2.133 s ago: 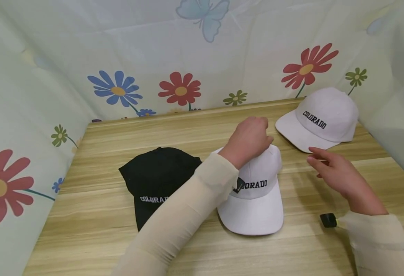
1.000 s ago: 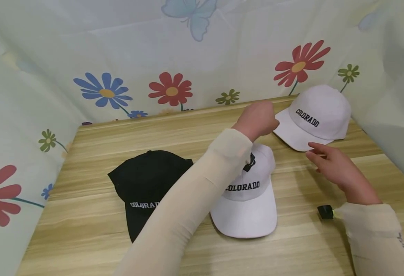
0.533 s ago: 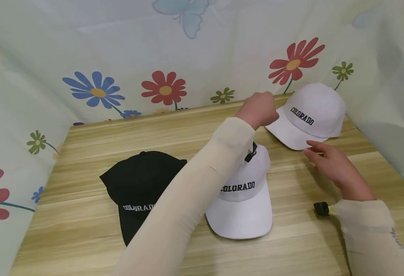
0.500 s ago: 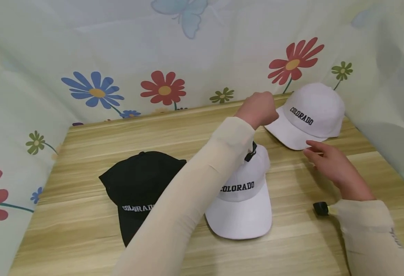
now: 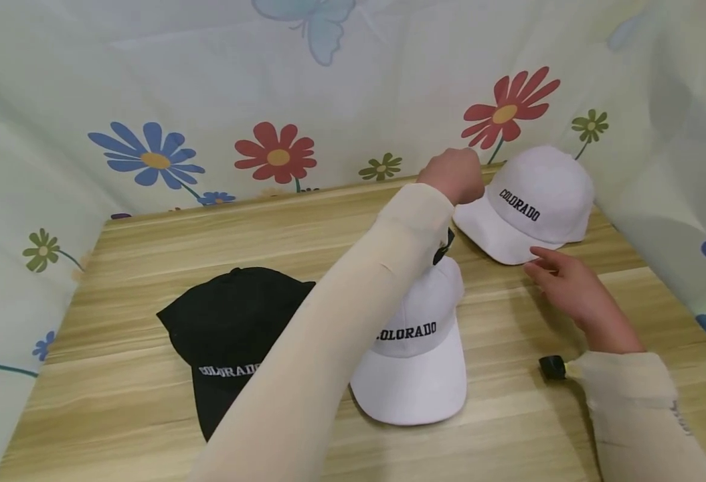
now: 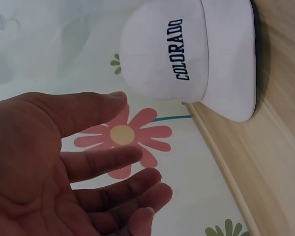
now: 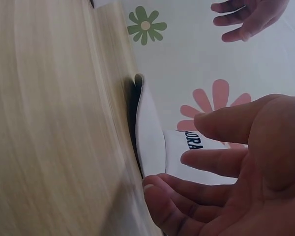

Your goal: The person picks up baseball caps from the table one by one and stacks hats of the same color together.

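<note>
My left hand hovers at the back of the table, beside the brim of the rear white cap. The left wrist view shows its thumb and fingers relaxed and spread, with nothing between them. Near the front edge of that same brim is my right hand, its fingers loosely bent and holding nothing. A second white cap lies brim forward in the middle, partly covered by my left sleeve. Left of it sits a black cap, its right side behind the same sleeve. All three read COLORADO.
The wooden table is enclosed by a pale curtain printed with flowers and a butterfly. Small black pieces stick out from both sleeves: one black piece at the right cuff, another black piece under the left.
My left hand has risen from the crown of the middle white cap and moved back and right, toward the rear cap. The right hand stays by the rear brim; the head view has shifted slightly.
</note>
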Motion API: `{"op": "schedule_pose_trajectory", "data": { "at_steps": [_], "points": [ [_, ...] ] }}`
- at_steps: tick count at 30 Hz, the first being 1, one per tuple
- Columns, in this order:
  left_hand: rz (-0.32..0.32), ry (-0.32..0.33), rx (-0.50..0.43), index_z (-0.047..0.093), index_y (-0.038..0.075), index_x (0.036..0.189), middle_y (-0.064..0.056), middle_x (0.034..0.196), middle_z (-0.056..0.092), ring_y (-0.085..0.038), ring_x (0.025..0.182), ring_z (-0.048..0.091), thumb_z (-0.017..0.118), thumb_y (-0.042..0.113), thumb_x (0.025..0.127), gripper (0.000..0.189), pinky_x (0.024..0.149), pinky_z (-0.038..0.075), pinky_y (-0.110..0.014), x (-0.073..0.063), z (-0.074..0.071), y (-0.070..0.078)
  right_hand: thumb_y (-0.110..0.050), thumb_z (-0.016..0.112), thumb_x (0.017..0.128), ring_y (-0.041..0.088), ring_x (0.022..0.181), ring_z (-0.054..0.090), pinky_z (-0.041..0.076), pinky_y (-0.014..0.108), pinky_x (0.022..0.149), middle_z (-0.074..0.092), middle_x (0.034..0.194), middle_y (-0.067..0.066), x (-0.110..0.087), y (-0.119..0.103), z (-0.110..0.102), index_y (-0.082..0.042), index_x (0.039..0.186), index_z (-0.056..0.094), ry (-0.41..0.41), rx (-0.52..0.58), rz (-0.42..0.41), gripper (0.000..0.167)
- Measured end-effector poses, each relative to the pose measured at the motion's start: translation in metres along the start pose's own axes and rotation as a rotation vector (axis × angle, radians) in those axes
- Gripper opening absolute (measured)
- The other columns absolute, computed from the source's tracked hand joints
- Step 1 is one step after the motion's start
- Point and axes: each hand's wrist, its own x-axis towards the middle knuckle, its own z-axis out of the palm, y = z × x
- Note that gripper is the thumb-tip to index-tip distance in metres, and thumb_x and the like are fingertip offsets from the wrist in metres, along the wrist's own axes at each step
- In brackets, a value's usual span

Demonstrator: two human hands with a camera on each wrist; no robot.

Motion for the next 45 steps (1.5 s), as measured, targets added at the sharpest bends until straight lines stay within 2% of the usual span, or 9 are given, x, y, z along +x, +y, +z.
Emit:
{"op": "schedule_pose_trajectory", "data": {
  "at_steps": [8, 12, 16, 19, 21, 26, 35, 40, 45],
  "points": [
    [-0.070, -0.021, 0.051, 0.064, 0.025, 0.104, 0.007, 0.101, 0.060, -0.013, 0.086, 0.052, 0.047, 0.024, 0.097, 0.018, 0.081, 0.040, -0.032, 0.010, 0.002, 0.009, -0.036, 0.040, 0.103, 0.041, 0.112, 0.054, 0.046, 0.018, 0.067, 0.050, 0.133, 0.032, 0.001, 0.000, 0.000, 0.005, 0.148, 0.030, 0.059, -0.018, 0.010, 0.062],
    [-0.064, -0.042, 0.041, 0.065, 0.025, 0.107, 0.007, 0.099, 0.059, -0.013, 0.086, 0.052, 0.049, 0.024, 0.097, 0.019, 0.080, 0.041, -0.031, 0.013, 0.008, 0.010, -0.035, 0.043, 0.103, 0.044, 0.115, 0.054, 0.045, 0.022, 0.070, 0.050, 0.132, 0.030, 0.002, 0.001, 0.002, 0.005, 0.147, 0.032, 0.086, -0.022, 0.010, 0.061],
    [-0.062, -0.060, 0.017, 0.066, 0.023, 0.101, 0.006, 0.092, 0.056, -0.013, 0.084, 0.052, 0.049, 0.023, 0.097, 0.017, 0.077, 0.041, -0.029, 0.020, 0.013, 0.011, -0.036, 0.044, 0.102, 0.045, 0.117, 0.052, 0.049, 0.038, 0.081, 0.048, 0.134, 0.030, 0.003, 0.001, 0.006, 0.004, 0.148, 0.032, 0.088, -0.027, 0.028, 0.062],
    [-0.065, -0.073, 0.005, 0.066, 0.022, 0.100, 0.006, 0.090, 0.055, -0.012, 0.083, 0.052, 0.050, 0.023, 0.097, 0.016, 0.076, 0.040, -0.029, 0.028, 0.018, 0.014, -0.037, 0.044, 0.102, 0.046, 0.121, 0.049, 0.045, 0.052, 0.092, 0.045, 0.138, 0.031, 0.003, 0.002, 0.009, 0.002, 0.149, 0.031, 0.083, -0.020, 0.058, 0.063],
    [-0.065, -0.082, 0.000, 0.067, 0.021, 0.102, 0.005, 0.092, 0.056, -0.012, 0.083, 0.052, 0.050, 0.023, 0.097, 0.017, 0.074, 0.040, -0.027, 0.035, 0.022, 0.015, -0.039, 0.044, 0.102, 0.046, 0.122, 0.048, 0.043, 0.055, 0.094, 0.044, 0.139, 0.031, 0.004, 0.003, 0.009, 0.001, 0.149, 0.030, 0.089, -0.019, 0.077, 0.064],
    [-0.015, -0.084, 0.015, 0.068, 0.019, 0.103, 0.004, 0.103, 0.060, -0.013, 0.085, 0.052, 0.049, 0.023, 0.097, 0.021, 0.067, 0.041, -0.025, 0.051, 0.036, 0.017, -0.043, 0.043, 0.101, 0.047, 0.125, 0.046, 0.041, 0.058, 0.097, 0.041, 0.143, 0.032, 0.005, 0.005, 0.007, -0.001, 0.150, 0.029, 0.100, -0.028, 0.108, 0.066],
    [0.017, -0.108, 0.030, 0.065, 0.018, 0.109, 0.004, 0.120, 0.060, -0.014, 0.095, 0.052, 0.042, 0.024, 0.099, 0.026, 0.078, 0.043, -0.028, 0.073, 0.058, 0.013, -0.048, 0.042, 0.100, 0.050, 0.138, 0.029, 0.026, 0.063, 0.109, 0.033, 0.150, 0.031, 0.005, 0.004, 0.003, -0.003, 0.151, 0.029, 0.093, -0.055, 0.117, 0.070],
    [0.078, -0.130, 0.075, 0.063, 0.014, 0.119, 0.002, 0.128, 0.057, -0.013, 0.097, 0.049, 0.040, 0.020, 0.100, 0.031, 0.077, 0.040, -0.023, 0.081, 0.066, 0.006, -0.046, 0.042, 0.100, 0.051, 0.139, 0.028, 0.025, 0.063, 0.110, 0.031, 0.151, 0.030, 0.005, 0.004, 0.005, -0.001, 0.151, 0.029, 0.087, -0.065, 0.117, 0.069],
    [0.119, -0.233, 0.119, 0.056, 0.012, 0.125, 0.001, 0.129, 0.054, -0.013, 0.100, 0.047, 0.038, 0.022, 0.100, 0.033, 0.080, 0.037, -0.023, 0.090, 0.073, 0.002, -0.048, 0.042, 0.100, 0.051, 0.138, 0.027, 0.025, 0.064, 0.110, 0.029, 0.153, 0.029, 0.006, 0.004, 0.007, -0.004, 0.152, 0.025, 0.062, -0.080, 0.130, 0.071]
  ]
}}
